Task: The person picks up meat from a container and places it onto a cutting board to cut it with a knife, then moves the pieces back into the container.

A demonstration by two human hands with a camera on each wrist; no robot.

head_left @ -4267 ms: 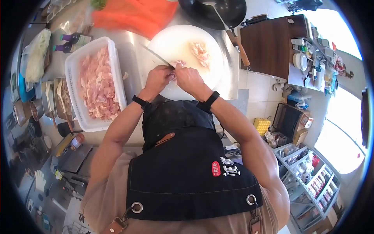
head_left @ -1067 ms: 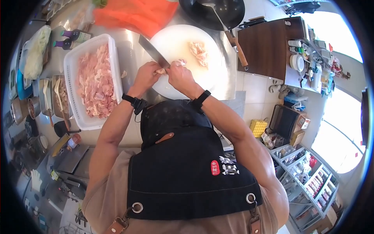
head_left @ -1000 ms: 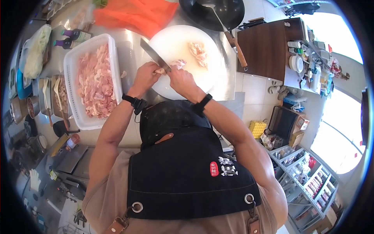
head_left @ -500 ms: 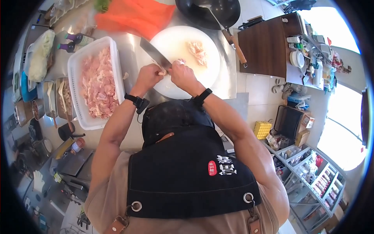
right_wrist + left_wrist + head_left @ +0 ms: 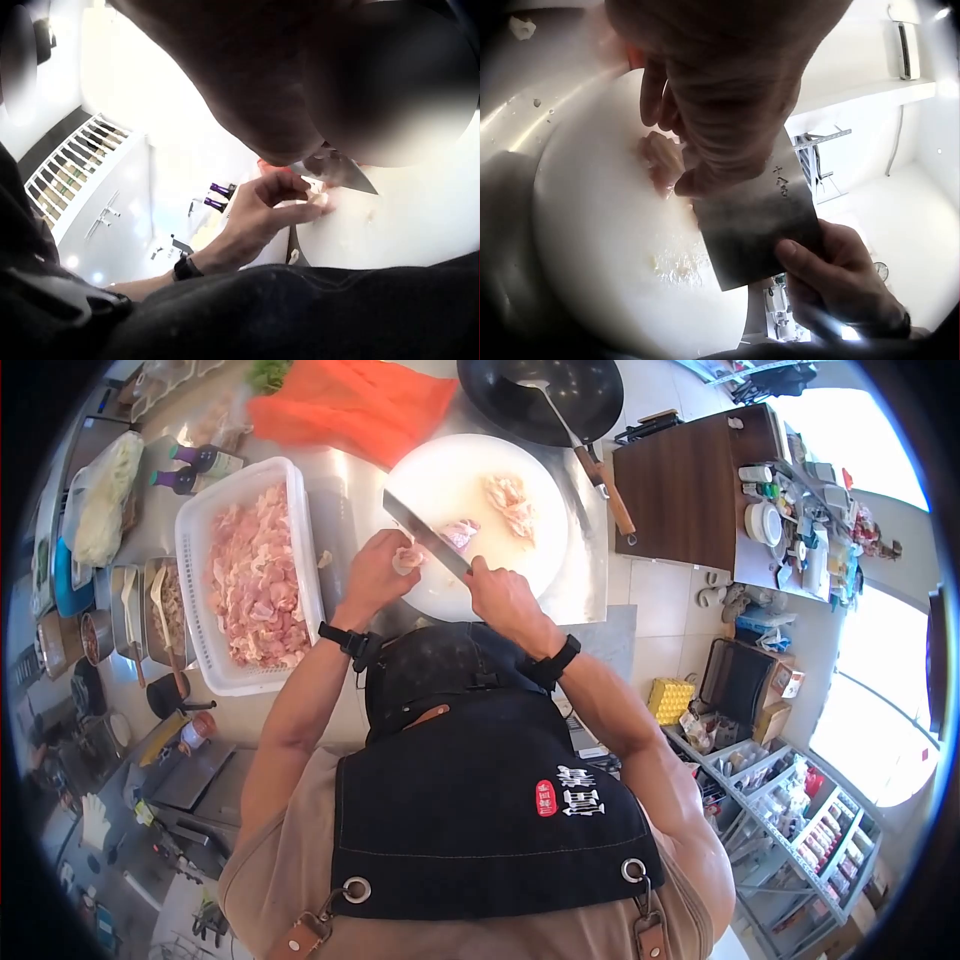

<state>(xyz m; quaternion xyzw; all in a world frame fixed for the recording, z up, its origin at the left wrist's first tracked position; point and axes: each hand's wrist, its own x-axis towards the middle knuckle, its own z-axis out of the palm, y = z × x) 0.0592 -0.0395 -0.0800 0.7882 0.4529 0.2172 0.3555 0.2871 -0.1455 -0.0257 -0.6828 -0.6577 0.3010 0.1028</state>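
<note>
basket [image 5: 188,605] left of board [image 5: 505,570] | wok [image 5: 590,415] behind board | meat [image 5: 258,585] in basket | pile [image 5: 512,505] on board

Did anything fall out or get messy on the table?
Yes, one little thing! A small pale scrap lies on the metal tabletop, between the white basket and the round board. It looks dropped, because the nearby meat is in the basket, on the board or in the left hand.

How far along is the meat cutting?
Looks partway. Likely done: cut meat filling the tub. In hand: left hand pinches a small piece, right hand holds the knife. Left: the chunk on the board; maybe the loose pile too, unless that's trimmings.
</note>
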